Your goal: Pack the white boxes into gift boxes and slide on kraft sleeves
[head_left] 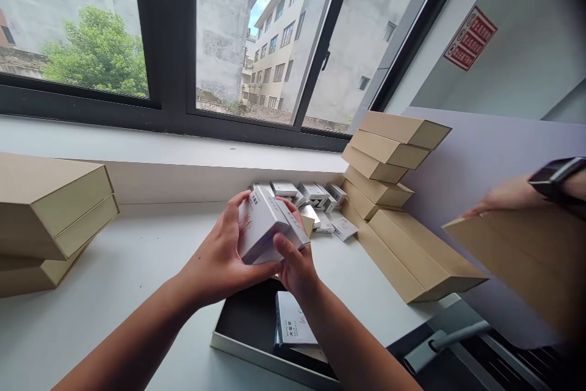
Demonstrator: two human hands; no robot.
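Above the white table, my left hand and my right hand are closed around small white printed tea boxes. Two of these seem to be pressed side by side, the left one under my left palm and the right one against my right thumb. Below my hands lies an open shallow box with a black inside and a pale rim. In it rests another white tea box, partly covered by my right forearm. Behind my hands, several more small white boxes are heaped against the window ledge.
Tan boxes stand in an uneven stack at the right, with more tan boxes at the left. Another person's hand, with a black watch, touches a tan box. A grey metal handle is at lower right.
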